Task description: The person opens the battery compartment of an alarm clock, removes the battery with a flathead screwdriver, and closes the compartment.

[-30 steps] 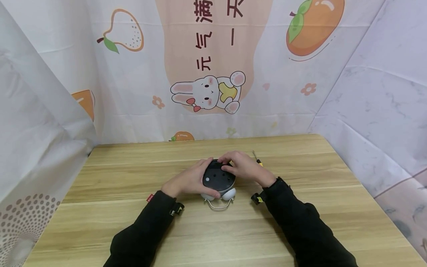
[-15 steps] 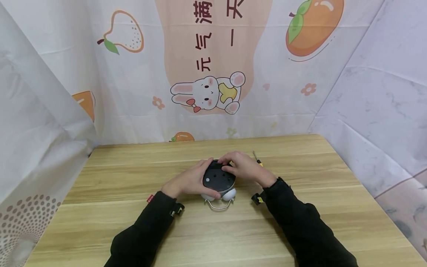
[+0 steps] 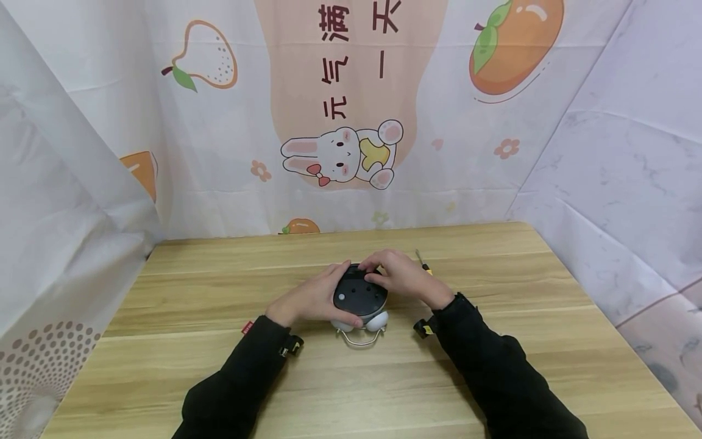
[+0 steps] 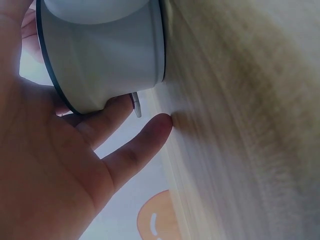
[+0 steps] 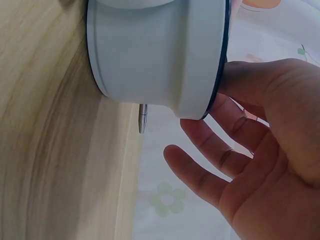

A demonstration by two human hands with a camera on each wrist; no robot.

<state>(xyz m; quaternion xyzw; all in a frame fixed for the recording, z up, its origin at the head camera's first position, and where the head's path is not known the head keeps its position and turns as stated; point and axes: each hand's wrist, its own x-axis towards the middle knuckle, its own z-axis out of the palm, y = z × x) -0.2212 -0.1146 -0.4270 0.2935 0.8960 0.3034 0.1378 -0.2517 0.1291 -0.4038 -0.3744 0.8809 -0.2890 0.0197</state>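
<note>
A white twin-bell alarm clock (image 3: 359, 299) lies face down on the wooden table, black back up, its bells and wire handle towards me. My left hand (image 3: 315, 297) grips its left side, thumb by the bells and fingers around the far side. In the left wrist view, the clock's pale side (image 4: 110, 55) stands beside the left palm. My right hand (image 3: 403, 274) has its thumb and index finger at a recess near the back's far edge. From the right wrist, another finger of the right hand (image 5: 270, 165) meets the rim, and the lower fingers are off it. The fingers hide part of the recess.
A small screwdriver (image 3: 425, 264) with a yellow and black handle lies beyond the right wrist. A red tag (image 3: 247, 327) shows beside the left sleeve. A printed curtain (image 3: 219, 152) hangs behind the table (image 3: 192, 292).
</note>
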